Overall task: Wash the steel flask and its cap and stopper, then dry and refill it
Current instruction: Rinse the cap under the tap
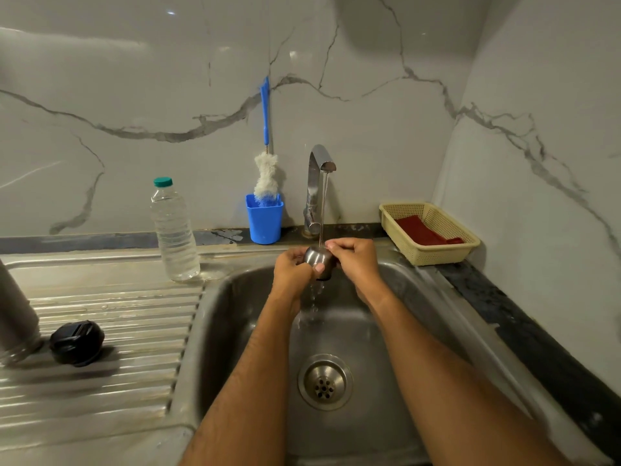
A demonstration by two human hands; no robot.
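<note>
Both hands held the steel cap (316, 258) under the tap (317, 183), over the sink (235, 297). The left hand (291, 269) had its fingers (299, 255) curled tight round the cap's left side, thumb pressed across its front. The right hand (353, 257) pinched the cap's right edge, its fingers bunched together at the top where the thin stream landed. The cap lay tilted, domed end up and to the left, dark open end down toward the sink; water ran off below it. Both forearms reached forward from the near edge of the sink, converging at the cap, wrists slightly bent.

Left of the sink, on the ribbed drainboard (100, 331), the black stopper (77, 343) sat just beside the flask (16, 317), which leaned at the far left edge. A bottle (173, 230) stood at the sink's back-left corner.
</note>
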